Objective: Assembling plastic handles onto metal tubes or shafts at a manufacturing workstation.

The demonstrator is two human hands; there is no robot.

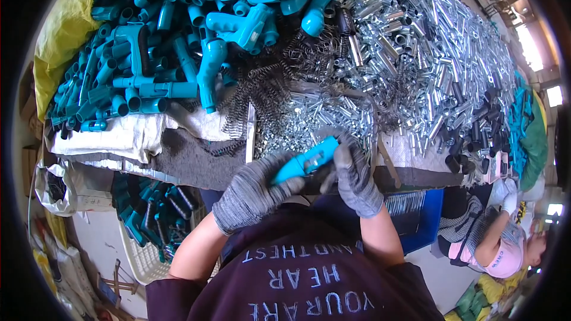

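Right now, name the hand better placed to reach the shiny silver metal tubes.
Likely the right hand: nearer the shiny silver metal tubes, while the left hand grips the teal cylindrical casing.

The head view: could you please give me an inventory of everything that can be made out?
teal part: one, teal, between the hands
teal housings: many, some black-gripped, table's upper left
springs: many, dark, mid-table
small metal pieces: many, silver, beyond the hands
tubes and rods: many, silver, right heap
table: one, dark grey edge, before the person
yellow sack: one, upper left
green sack: one, far right
crate: one, cream, lower left, holding teal-and-black parts
bin: one, blue, under table, right
co-worker: one, pink top, lower right
left hand: one, grey glove, gripping the teal part
right hand: one, grey glove, at its far end
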